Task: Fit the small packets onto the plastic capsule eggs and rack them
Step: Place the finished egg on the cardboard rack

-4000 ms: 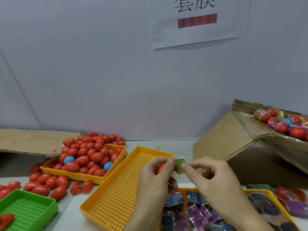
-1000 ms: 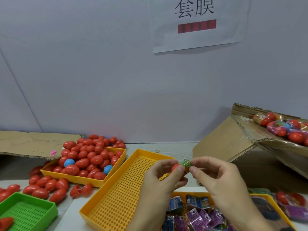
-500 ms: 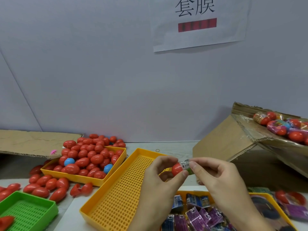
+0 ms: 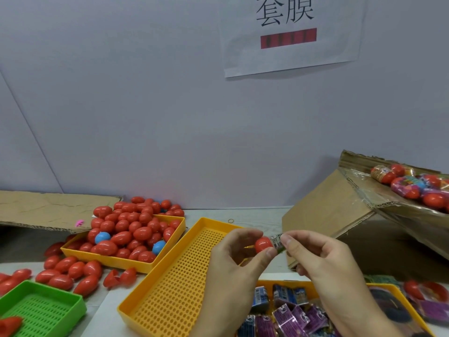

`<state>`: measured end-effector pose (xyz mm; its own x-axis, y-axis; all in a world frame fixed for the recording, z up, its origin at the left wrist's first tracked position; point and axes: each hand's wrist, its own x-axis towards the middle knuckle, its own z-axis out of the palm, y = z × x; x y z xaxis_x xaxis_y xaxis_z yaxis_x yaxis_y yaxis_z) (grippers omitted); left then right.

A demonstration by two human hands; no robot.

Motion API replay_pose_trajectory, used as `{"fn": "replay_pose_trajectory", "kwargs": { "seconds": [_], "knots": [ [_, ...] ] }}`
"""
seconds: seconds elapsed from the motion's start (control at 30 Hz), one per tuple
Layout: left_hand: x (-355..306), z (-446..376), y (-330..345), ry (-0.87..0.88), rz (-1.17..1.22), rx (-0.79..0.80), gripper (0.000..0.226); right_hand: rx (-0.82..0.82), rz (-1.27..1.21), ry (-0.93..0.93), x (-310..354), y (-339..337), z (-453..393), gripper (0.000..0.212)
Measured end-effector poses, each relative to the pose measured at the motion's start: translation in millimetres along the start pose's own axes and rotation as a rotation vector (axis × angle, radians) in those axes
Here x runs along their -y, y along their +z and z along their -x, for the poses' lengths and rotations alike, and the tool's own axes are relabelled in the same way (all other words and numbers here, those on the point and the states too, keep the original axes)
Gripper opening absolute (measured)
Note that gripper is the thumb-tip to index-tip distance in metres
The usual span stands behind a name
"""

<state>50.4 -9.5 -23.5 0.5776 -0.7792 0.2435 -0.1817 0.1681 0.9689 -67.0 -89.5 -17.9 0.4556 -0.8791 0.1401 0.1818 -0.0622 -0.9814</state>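
My left hand (image 4: 237, 261) pinches a red capsule egg (image 4: 263, 244) between thumb and fingers, above the perforated yellow tray (image 4: 175, 283). My right hand (image 4: 323, 259) grips a small green packet (image 4: 277, 242) that sits partly over the egg's right end. Below my hands a yellow tray (image 4: 313, 287) holds several blue and purple packets (image 4: 291, 314). A yellow bin (image 4: 126, 262) at the left is heaped with red eggs and two blue ones.
Loose red eggs (image 4: 65, 271) lie on the table by a green tray (image 4: 41, 310) at the lower left. A tilted cardboard box (image 4: 340, 215) at the right carries several wrapped eggs (image 4: 413, 186). Flat cardboard (image 4: 48, 210) lies at the back left.
The green packet, held apart beside the egg four seconds ago, now sits over the egg's right end. Both hands stay close together above the perforated tray.
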Motion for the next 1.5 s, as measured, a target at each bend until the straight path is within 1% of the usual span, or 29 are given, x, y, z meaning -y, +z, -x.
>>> {"fn": "replay_pose_trajectory", "kwargs": {
  "seconds": [0.13,0.23,0.33,0.47,0.6,0.73,0.93,1.23,1.33,1.4,1.5],
  "knots": [
    [0.6,-0.1,-0.1,0.02,-0.019,-0.015,0.024,0.018,0.001,-0.001,0.0,-0.3,0.2,0.031],
    [0.9,0.1,0.0,0.033,-0.036,-0.009,0.025,0.026,-0.002,0.02,-2.5,-2.1,-0.8,0.029],
    [1.6,0.2,0.9,0.038,-0.052,0.0,0.026,0.031,-0.037,0.1,-6.6,-3.1,-3.3,0.025],
    [2.3,0.2,1.3,0.054,-0.066,-0.003,0.026,0.06,-0.104,0.194,-9.4,-3.7,-4.4,0.032],
    [2.9,0.2,0.6,0.074,-0.084,-0.01,0.028,0.084,-0.095,0.206,-8.1,-4.4,-4.2,0.032],
    [4.3,0.3,1.2,0.104,-0.125,-0.001,0.03,0.098,-0.039,0.207,-6.7,-5.1,-3.5,0.024],
    [5.7,0.3,1.7,0.13,-0.151,-0.002,0.032,0.063,-0.029,0.228,-10.6,-6.7,-5.4,0.029],
    [7.0,0.4,1.4,0.209,-0.26,-0.026,0.039,0.068,-0.04,0.203,-9.8,-5.1,-5.3,0.029],
    [6.7,0.1,1.2,0.232,-0.295,-0.029,0.035,0.068,-0.028,0.172,-8.1,-3.1,-3.4,0.029],
    [7.1,0.4,1.2,0.239,-0.307,-0.032,0.035,0.067,-0.012,0.141,-6.1,-1.2,-1.7,0.024],
    [7.2,1.2,1.3,0.255,-0.294,-0.028,0.04,0.058,0.032,0.075,-3.0,0.4,-0.2,0.022]
  ]
}}
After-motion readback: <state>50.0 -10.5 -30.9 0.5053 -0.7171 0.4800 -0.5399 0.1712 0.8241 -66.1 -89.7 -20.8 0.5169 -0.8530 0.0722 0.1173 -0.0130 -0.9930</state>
